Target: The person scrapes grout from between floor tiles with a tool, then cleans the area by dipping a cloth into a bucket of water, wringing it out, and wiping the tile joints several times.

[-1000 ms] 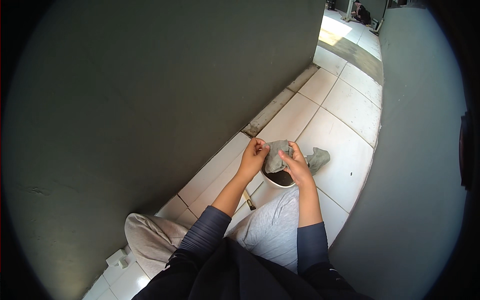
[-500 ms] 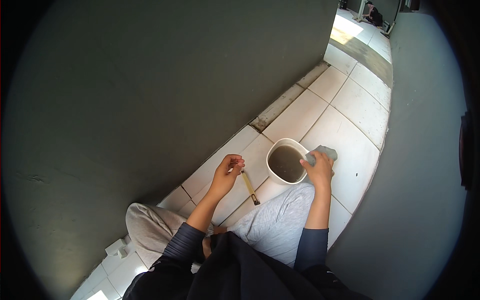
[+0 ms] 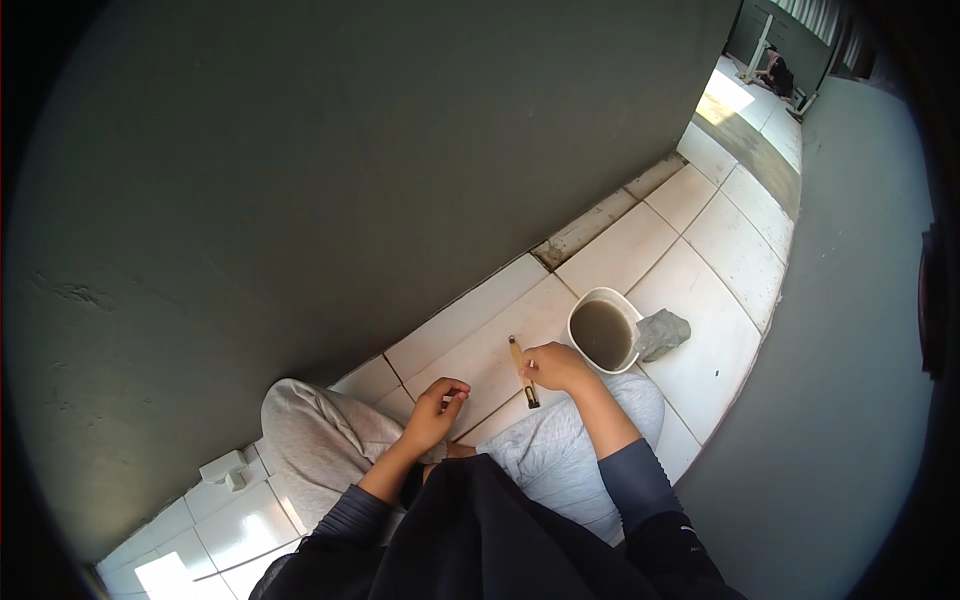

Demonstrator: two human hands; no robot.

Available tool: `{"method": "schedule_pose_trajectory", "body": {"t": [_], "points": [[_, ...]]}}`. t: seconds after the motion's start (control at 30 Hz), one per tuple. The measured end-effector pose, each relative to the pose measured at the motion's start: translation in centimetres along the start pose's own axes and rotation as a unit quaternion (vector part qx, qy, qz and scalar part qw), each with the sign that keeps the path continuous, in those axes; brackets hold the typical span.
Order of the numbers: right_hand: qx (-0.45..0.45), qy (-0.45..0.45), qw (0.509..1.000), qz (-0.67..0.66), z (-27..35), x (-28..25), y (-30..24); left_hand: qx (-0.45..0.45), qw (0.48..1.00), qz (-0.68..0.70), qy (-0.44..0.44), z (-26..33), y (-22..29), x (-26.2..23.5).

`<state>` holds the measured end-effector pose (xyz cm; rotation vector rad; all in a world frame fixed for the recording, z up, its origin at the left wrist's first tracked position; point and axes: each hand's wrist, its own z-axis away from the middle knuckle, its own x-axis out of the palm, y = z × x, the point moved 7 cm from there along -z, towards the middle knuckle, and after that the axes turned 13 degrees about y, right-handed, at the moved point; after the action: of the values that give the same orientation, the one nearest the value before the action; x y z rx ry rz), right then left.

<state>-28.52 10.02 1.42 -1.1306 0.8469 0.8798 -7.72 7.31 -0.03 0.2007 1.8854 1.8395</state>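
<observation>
My right hand (image 3: 560, 367) reaches across in front of the tub, its fingers closed on a slim yellow box cutter (image 3: 517, 357) with a dark slotted end. The cutter lies along the white floor tiles between my hands. My left hand (image 3: 435, 411) hovers near my left knee, fingers curled toward the thumb; whatever may be between them is hidden. A white tub (image 3: 574, 338) of murky grey-brown water (image 3: 602, 334) stands by my right knee. Against its right rim rests a crumpled grey cloth (image 3: 662, 335), with no hand on it.
A dark grey wall (image 3: 350, 180) rises on the left, and another grey wall (image 3: 860, 250) bounds the right. White floor tiles (image 3: 700, 270) run between them. A small white block (image 3: 224, 468) sits at the lower left. Far off, a person (image 3: 777, 74) crouches near the passage end.
My right hand has let go of the grey cloth at the tub and moved left onto the box cutter. My left hand has drawn back toward me. The view has shifted slightly.
</observation>
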Motion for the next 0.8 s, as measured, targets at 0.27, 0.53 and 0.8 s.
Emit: {"method": "schedule_pose_trajectory", "body": {"t": [0.27, 0.53, 0.8], "points": [[0.158, 0.559, 0.772, -0.258, 5.4, -11.2, 6.8, 0.040, 0.999, 0.003, -0.001, -0.3, -1.1, 1.1], [0.412, 0.432, 0.801, -0.044, 9.1, -9.2, 16.4, 0.042, 0.999, 0.006, 0.018, -0.5, -1.6, 1.5], [0.066, 0.550, 0.827, 0.090, 4.6, -11.9, 2.4, 0.071, 0.995, 0.025, 0.060, -0.7, -0.8, -0.4]]}}
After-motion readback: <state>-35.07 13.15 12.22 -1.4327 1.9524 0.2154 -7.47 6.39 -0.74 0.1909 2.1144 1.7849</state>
